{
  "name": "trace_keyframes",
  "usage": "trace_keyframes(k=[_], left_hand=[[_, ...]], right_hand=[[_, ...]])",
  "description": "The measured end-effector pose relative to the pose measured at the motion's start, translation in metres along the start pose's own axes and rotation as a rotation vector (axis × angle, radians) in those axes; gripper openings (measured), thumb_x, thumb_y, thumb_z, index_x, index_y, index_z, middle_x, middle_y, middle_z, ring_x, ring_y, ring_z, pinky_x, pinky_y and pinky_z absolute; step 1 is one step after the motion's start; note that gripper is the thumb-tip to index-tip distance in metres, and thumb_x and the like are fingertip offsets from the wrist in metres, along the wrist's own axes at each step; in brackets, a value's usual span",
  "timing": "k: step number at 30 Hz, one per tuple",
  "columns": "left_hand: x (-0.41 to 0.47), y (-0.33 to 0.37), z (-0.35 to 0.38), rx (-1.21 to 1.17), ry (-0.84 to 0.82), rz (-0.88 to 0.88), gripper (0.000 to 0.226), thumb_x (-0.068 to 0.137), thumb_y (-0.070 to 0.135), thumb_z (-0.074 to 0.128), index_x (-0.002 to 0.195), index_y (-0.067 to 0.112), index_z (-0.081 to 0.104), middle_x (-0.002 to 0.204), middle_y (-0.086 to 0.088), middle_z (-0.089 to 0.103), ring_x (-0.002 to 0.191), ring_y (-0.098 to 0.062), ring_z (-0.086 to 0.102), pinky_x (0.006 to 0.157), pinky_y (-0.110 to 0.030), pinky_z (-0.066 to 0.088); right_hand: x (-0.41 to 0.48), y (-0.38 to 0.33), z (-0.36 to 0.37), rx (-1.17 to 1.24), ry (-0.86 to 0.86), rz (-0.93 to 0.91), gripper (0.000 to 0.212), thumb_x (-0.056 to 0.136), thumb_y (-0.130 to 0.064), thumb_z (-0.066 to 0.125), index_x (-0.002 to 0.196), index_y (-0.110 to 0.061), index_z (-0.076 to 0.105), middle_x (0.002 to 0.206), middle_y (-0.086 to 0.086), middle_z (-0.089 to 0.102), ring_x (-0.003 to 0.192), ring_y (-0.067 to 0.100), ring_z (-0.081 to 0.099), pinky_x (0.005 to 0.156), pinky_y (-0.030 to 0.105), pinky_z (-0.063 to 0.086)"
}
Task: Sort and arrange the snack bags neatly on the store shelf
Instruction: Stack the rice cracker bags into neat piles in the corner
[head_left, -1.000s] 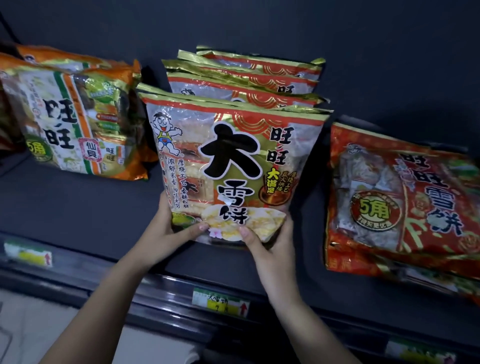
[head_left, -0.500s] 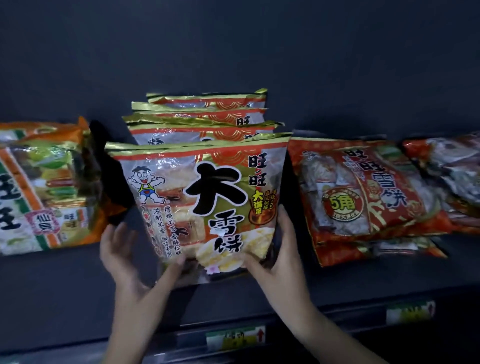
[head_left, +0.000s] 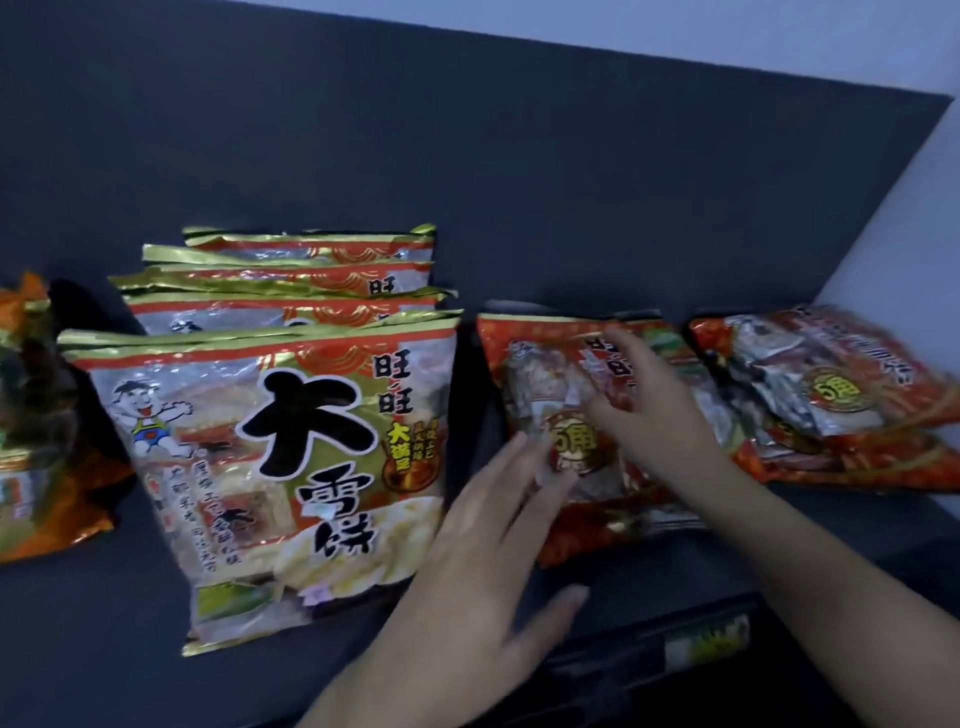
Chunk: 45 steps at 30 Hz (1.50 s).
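Note:
A row of several gold-topped rice-cracker bags stands on the dark shelf, and the front bag with big black characters leans free of both hands. To its right lies a red snack bag with a round gold badge. My left hand hovers with fingers spread over that bag's lower left corner. My right hand is over the red bag's middle, fingers straight and blurred; contact is unclear. A second pile of red bags lies further right.
An orange and green bag sits at the far left edge. The shelf's front rail carries a green and yellow price tag. The dark back panel rises behind the bags, and a pale wall borders the right end.
Both hands let go of the front gold-topped bag and moved right over the red bag. The view has shifted right and upward.

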<state>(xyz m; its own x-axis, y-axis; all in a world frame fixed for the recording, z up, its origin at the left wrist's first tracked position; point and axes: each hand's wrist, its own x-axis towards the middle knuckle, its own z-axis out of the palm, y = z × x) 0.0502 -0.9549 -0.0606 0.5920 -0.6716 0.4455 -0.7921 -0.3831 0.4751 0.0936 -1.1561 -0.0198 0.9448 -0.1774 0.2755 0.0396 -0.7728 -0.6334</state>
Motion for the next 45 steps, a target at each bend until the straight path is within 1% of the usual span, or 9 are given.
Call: trace_keyframes(k=[3,9,13,17,21,27,31,34,45], left_hand=[[0.036,-0.004,0.025,-0.199,-0.189,-0.405,0.101,0.075,0.079,0.037,0.146,0.037,-0.021,0.146,0.019,-0.041,0.133,-0.001,-0.039,0.115,-0.028,-0.012],[0.091,-0.032,0.066,-0.784,0.149,-0.743,0.090,0.061,0.076,0.065,0.136,0.046,0.024,0.136,0.013,0.048,0.123,-0.011,0.051,0.104,-0.041,0.042],[0.113,-0.049,0.076,-1.008,0.209,-0.942,0.065,0.071,0.054,0.073,0.126,0.036,0.044,0.111,0.016,0.065,0.095,-0.003,0.065,0.089,-0.028,0.048],[0.132,-0.102,0.095,-0.955,0.122,-1.136,0.119,0.033,0.075,0.079,0.135,0.026,0.043,0.121,0.012,0.057,0.111,-0.005,0.055,0.096,-0.029,0.040],[0.116,-0.150,0.119,-0.891,-0.047,-1.139,0.067,0.083,0.048,0.063,0.135,0.008,0.046,0.105,-0.006,0.070,0.066,-0.008,0.069,0.054,-0.018,0.054],[0.148,-0.072,0.071,-0.971,-0.187,-0.866,0.069,0.060,0.045,0.084,0.102,-0.002,0.057,0.068,0.000,0.060,0.052,-0.012,0.061,0.039,-0.009,0.041],[0.180,0.002,0.041,-1.115,-0.118,-0.648,0.019,0.097,0.019,0.050,0.097,0.002,0.059,0.091,-0.013,0.065,0.082,-0.026,0.064,0.066,-0.011,0.051],[0.217,0.038,0.035,-1.290,0.013,-0.628,0.057,0.076,0.036,0.076,0.125,0.015,0.057,0.107,-0.007,0.072,0.097,-0.024,0.069,0.090,-0.039,0.054],[0.362,0.088,0.092,-1.238,-0.220,-0.603,0.030,0.082,0.035,0.070,0.104,0.014,0.068,0.094,-0.005,0.075,0.080,-0.019,0.072,0.073,-0.031,0.058]], right_hand=[[0.018,0.037,-0.029,-0.063,-0.038,0.122,0.063,0.088,-0.024,0.063,0.143,-0.015,0.033,0.141,0.001,0.043,0.132,0.018,0.040,0.097,0.024,0.032],[0.045,0.093,-0.069,0.243,-0.198,0.544,0.080,0.084,-0.046,0.063,0.146,-0.013,0.025,0.134,0.004,0.047,0.113,0.021,0.052,0.086,0.028,0.039],[0.063,0.126,-0.061,0.477,-0.446,0.735,0.065,0.073,-0.058,0.063,0.122,-0.016,0.059,0.102,0.004,0.073,0.088,0.021,0.070,0.081,0.033,0.052],[0.067,0.145,-0.049,0.612,-0.505,0.736,0.054,0.068,-0.060,0.062,0.105,-0.021,0.067,0.093,0.005,0.075,0.081,0.022,0.072,0.076,0.033,0.051],[0.062,0.143,-0.048,0.679,-0.490,0.764,0.049,0.076,-0.056,0.061,0.107,-0.017,0.067,0.094,0.008,0.074,0.080,0.024,0.072,0.072,0.032,0.052],[0.067,0.117,-0.101,0.660,-0.382,0.734,0.047,0.074,-0.044,0.068,0.108,-0.011,0.067,0.094,0.012,0.074,0.082,0.028,0.071,0.081,0.037,0.053],[0.078,0.099,-0.176,0.582,-0.243,0.618,0.047,0.063,-0.046,0.071,0.097,-0.013,0.070,0.091,0.012,0.074,0.077,0.028,0.071,0.080,0.040,0.054],[0.087,0.097,-0.230,0.527,-0.172,0.569,0.052,0.062,-0.047,0.067,0.100,-0.014,0.067,0.091,0.011,0.074,0.068,0.023,0.071,0.064,0.036,0.059],[0.093,0.183,-0.328,0.543,0.178,0.654,0.040,0.086,-0.043,0.060,0.106,-0.009,0.064,0.090,0.012,0.072,0.061,0.021,0.069,0.054,0.030,0.058]])
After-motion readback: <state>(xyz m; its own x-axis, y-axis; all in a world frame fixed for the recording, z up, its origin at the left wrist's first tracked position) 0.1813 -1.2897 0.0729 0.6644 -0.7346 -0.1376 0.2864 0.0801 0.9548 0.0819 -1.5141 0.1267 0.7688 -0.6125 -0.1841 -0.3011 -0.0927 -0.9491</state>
